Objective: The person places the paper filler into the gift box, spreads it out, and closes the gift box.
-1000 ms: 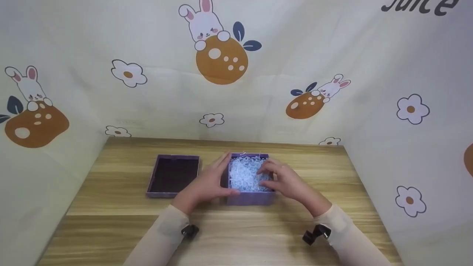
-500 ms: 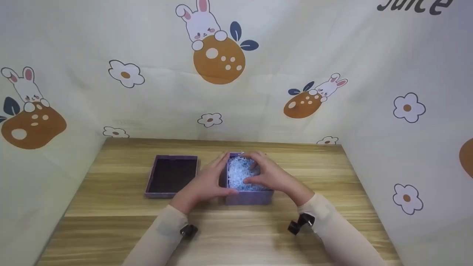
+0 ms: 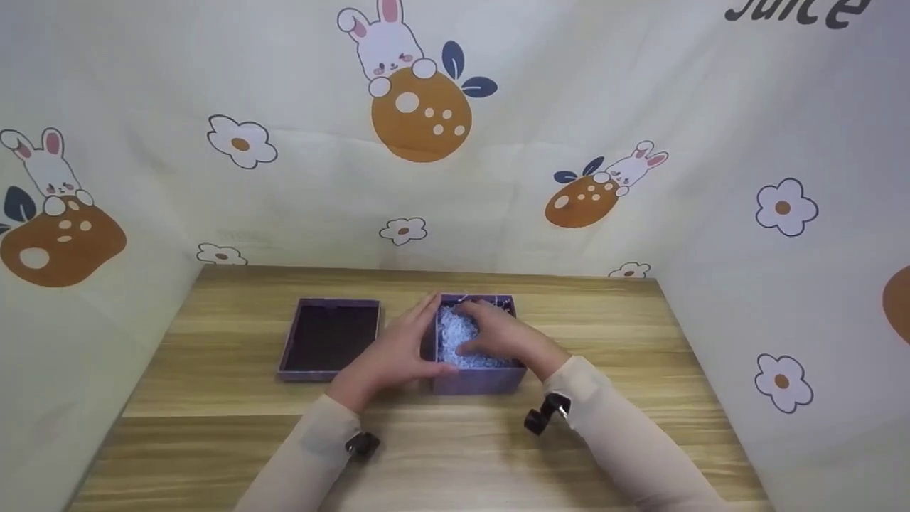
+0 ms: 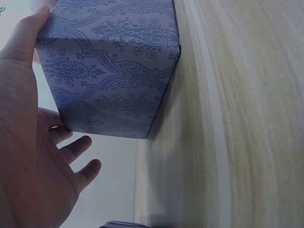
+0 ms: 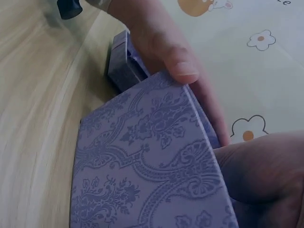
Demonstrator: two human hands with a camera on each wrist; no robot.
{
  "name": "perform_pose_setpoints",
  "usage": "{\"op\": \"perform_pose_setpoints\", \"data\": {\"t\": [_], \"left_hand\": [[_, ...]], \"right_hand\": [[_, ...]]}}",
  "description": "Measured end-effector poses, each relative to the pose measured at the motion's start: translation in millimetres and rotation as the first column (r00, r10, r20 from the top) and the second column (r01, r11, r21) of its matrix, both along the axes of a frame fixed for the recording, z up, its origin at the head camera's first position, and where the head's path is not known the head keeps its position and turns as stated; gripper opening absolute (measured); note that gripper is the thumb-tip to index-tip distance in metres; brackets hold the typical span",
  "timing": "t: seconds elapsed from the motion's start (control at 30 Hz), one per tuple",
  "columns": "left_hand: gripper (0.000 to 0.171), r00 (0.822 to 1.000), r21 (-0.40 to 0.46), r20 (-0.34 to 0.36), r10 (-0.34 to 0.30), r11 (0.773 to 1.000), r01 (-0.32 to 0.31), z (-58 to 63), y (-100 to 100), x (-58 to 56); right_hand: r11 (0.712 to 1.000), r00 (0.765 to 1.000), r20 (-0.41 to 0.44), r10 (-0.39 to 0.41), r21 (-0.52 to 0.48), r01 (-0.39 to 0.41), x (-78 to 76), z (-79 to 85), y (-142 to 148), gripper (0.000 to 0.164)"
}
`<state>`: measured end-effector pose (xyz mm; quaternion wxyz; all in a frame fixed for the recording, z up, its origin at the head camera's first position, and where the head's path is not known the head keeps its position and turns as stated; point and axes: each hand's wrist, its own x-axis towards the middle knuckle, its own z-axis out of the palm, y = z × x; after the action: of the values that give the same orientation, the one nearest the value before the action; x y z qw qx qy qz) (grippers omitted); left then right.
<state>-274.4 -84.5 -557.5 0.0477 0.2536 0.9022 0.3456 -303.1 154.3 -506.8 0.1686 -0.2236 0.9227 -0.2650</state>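
A purple box with a damask pattern stands on the table, filled with pale blue shredded paper. My left hand holds the box by its left side, thumb at the near rim and fingers toward the far left corner. In the left wrist view the patterned box fills the space beside that hand. My right hand reaches into the box, its thumb and fingers spread over the paper; its fingertips are partly hidden in the shreds. The right wrist view shows mostly the box's outer wall.
Left of the box lies its matching purple lid, upturned with a dark inside. Both stand on a wood-grain table. A cloth backdrop with rabbits, oranges and flowers rises behind and at the sides.
My right hand has moved left, from the box's right edge to over the middle of the paper, and lower into it. The left hand keeps its hold; the box stays in place.
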Motion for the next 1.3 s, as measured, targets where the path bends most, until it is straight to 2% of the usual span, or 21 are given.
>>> {"op": "perform_pose_setpoints", "data": {"t": [0.13, 0.3, 0.5, 0.67, 0.8, 0.9, 1.17, 1.3], "left_hand": [[0.139, 1.0, 0.005, -0.02, -0.009, 1.0, 0.009, -1.1, -0.1, -0.6], [0.138, 1.0, 0.021, -0.02, -0.015, 1.0, 0.015, -3.1, -1.5, -2.0], [0.138, 1.0, 0.034, -0.011, -0.009, 0.999, 0.009, -5.7, -2.2, -1.5], [0.138, 1.0, 0.044, -0.002, -0.001, 0.999, 0.001, -5.6, -1.4, -0.2], [0.138, 1.0, 0.044, -0.002, 0.008, 0.999, -0.008, -4.5, -1.7, 0.0], [0.139, 1.0, 0.043, 0.004, 0.008, 0.999, -0.008, -4.4, -1.4, 0.2], [0.138, 1.0, 0.043, 0.011, 0.009, 0.999, -0.009, -4.1, -0.1, 1.2], [0.138, 1.0, 0.049, 0.007, -0.006, 0.999, 0.005, -3.7, -0.4, 0.0]], "right_hand": [[1.0, 1.0, -0.026, -0.004, 0.012, 0.005, -4.9, -16.0, -3.0, 0.079], [1.0, 0.998, -0.065, -0.007, 0.017, 0.008, -3.1, -22.7, -7.1, 0.078], [1.0, 0.996, -0.09, 0.006, -0.007, -0.007, 6.7, -7.4, -4.0, 0.069], [0.992, 0.992, -0.125, -0.03, -0.128, 0.014, 12.0, 8.6, 4.9, 0.058], [0.972, 0.996, -0.067, -0.051, -0.232, 0.034, 6.4, 7.6, 7.3, 0.059], [0.965, 0.999, -0.002, -0.043, -0.259, 0.041, 1.4, 1.1, 5.2, 0.066], [0.971, 0.996, 0.066, -0.055, -0.228, 0.069, -1.9, -12.6, -3.5, 0.072], [0.984, 0.997, 0.038, -0.07, -0.163, 0.075, -1.6, -17.3, -8.1, 0.072]]}}
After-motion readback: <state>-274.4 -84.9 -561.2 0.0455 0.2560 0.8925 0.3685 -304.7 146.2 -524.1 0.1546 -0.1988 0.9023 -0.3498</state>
